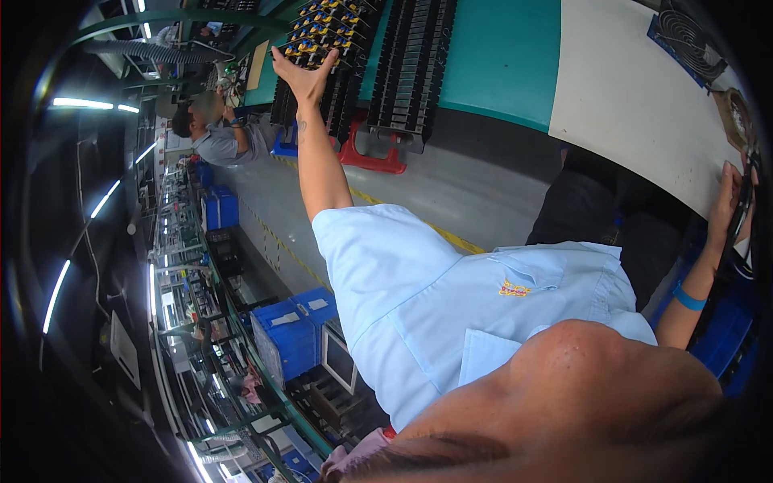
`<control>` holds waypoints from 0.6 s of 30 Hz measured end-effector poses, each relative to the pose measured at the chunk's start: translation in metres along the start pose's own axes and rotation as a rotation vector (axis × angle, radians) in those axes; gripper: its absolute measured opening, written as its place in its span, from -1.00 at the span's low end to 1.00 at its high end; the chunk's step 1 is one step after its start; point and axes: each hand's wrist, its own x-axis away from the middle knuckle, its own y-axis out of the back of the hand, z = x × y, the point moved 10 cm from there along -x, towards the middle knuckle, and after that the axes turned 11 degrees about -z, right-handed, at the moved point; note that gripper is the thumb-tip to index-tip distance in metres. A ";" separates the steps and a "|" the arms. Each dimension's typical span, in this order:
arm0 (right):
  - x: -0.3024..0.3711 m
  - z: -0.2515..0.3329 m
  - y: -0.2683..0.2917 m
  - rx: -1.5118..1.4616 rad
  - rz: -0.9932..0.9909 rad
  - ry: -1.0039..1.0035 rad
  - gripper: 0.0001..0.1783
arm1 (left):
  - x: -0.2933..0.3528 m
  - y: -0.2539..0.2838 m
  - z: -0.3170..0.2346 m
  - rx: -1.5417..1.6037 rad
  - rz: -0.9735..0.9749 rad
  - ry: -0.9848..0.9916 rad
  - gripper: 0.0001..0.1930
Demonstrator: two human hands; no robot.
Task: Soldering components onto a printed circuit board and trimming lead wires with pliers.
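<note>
At the top left of the picture my left hand reaches to the end of a black slotted tray filled with yellow and blue parts. Its thumb and fingers are spread wide against the tray's edge, and I see nothing enclosed in them. On the far right my right hand, with a blue band on the wrist, is beside the white tabletop. Its fingers are around a thin black cable-like strip; the picture's rim partly hides the hand and the strip.
Empty black slotted racks lie beside the filled tray on the green mat. A red support shows under them. A fan stands on the white tabletop. Another person works at the left; blue bins stand behind.
</note>
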 end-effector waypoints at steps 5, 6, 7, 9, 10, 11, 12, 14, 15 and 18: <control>0.016 -0.011 -0.021 0.051 -0.042 -0.003 -0.58 | 0.005 -0.016 0.039 -0.029 -0.015 -0.004 0.36; 0.018 -0.011 -0.025 0.053 -0.041 -0.001 -0.58 | 0.005 -0.018 0.046 -0.027 -0.014 -0.002 0.36; 0.020 -0.012 -0.029 0.051 -0.033 -0.008 -0.57 | 0.005 -0.020 0.053 -0.008 -0.026 0.006 0.36; 0.024 -0.015 -0.035 0.047 -0.017 -0.020 -0.57 | 0.003 -0.022 0.064 0.031 -0.050 0.022 0.35; 0.025 -0.017 -0.038 0.045 -0.009 -0.026 -0.57 | 0.002 -0.022 0.069 0.050 -0.063 0.030 0.35; 0.024 -0.012 -0.040 0.047 -0.006 -0.025 -0.57 | 0.002 -0.023 0.071 0.051 -0.061 0.034 0.35; 0.024 -0.007 -0.040 0.048 -0.019 -0.018 -0.57 | 0.000 -0.023 0.072 0.070 -0.053 0.035 0.35; 0.022 0.004 -0.041 0.049 -0.043 -0.005 -0.57 | -0.004 -0.023 0.073 0.106 -0.037 0.037 0.35; 0.021 0.007 -0.042 0.048 -0.055 0.000 -0.57 | -0.005 -0.023 0.073 0.123 -0.028 0.038 0.35; 0.018 0.005 -0.043 0.064 -0.033 0.002 -0.54 | -0.001 -0.026 0.071 0.085 -0.041 0.008 0.35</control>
